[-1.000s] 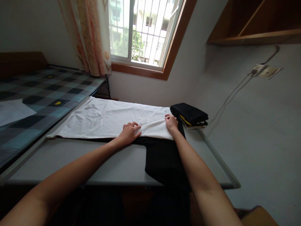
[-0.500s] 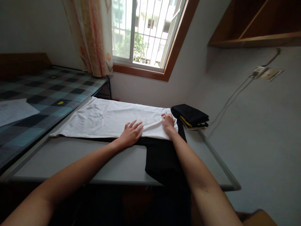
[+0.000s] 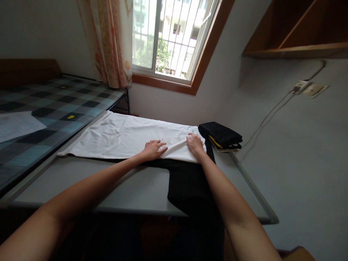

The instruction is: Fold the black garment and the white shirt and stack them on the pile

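Observation:
A shirt lies on the table, its white part (image 3: 116, 136) spread across the far side and its black part (image 3: 187, 185) hanging toward me over the near edge. My left hand (image 3: 153, 150) rests on the white cloth near its lower border, fingers spread. Farther right, my right hand (image 3: 195, 144) presses on the white cloth with curled fingers, and a raised crease runs between the two hands. Whether cloth is pinched under the right fingers is hard to make out. Folded black clothing (image 3: 221, 133) sits just beyond the right hand.
The pale table (image 3: 130, 185) has a raised grey rim. A bed with a checked mattress (image 3: 54, 105) and a paper (image 3: 19, 125) adjoins it at left. Behind are a curtain (image 3: 111, 43) and a barred window; a socket with cables (image 3: 301, 87) is on the right wall.
My left hand has shifted slightly up the cloth and turned, its fingers now pointing more to the right. The right hand stays nearly in place, and the crease between the hands looks sharper.

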`<state>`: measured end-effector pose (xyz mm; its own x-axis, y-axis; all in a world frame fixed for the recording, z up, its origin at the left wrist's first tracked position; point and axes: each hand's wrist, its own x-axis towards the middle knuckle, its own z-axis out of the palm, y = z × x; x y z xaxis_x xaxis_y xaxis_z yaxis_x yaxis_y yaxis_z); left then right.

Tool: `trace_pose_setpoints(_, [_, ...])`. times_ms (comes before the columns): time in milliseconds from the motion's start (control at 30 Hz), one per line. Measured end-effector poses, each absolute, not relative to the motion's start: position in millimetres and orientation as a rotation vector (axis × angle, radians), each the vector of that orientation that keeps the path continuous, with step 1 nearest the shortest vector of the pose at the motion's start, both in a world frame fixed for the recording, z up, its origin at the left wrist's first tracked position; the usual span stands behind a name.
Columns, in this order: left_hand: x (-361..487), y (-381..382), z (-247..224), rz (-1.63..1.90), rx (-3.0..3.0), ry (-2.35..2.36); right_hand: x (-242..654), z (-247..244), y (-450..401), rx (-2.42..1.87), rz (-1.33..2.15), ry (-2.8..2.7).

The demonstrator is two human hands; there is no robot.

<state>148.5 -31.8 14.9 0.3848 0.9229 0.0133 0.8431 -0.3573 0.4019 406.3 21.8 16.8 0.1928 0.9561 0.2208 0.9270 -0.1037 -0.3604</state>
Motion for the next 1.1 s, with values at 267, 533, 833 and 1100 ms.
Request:
trace_pose_setpoints(267, [167, -5, 30, 0.488, 2.085, 1.629, 414, 9, 24, -1.971, 0.077, -1.818])
trace_pose_setpoints(533, [168, -16, 16, 0.559, 2.131, 1.756, 418, -8, 32, -1.660, -0.085, -1.874])
trace_pose_setpoints(833, [174, -13, 21, 0.678, 2.014, 1.713, 415, -8, 27, -1.768, -0.170, -1.928])
trace_pose_setpoints(1100, [171, -22, 9, 0.856, 2.057, 1.872, 404, 14, 26, -1.867, -0.218, -2.089])
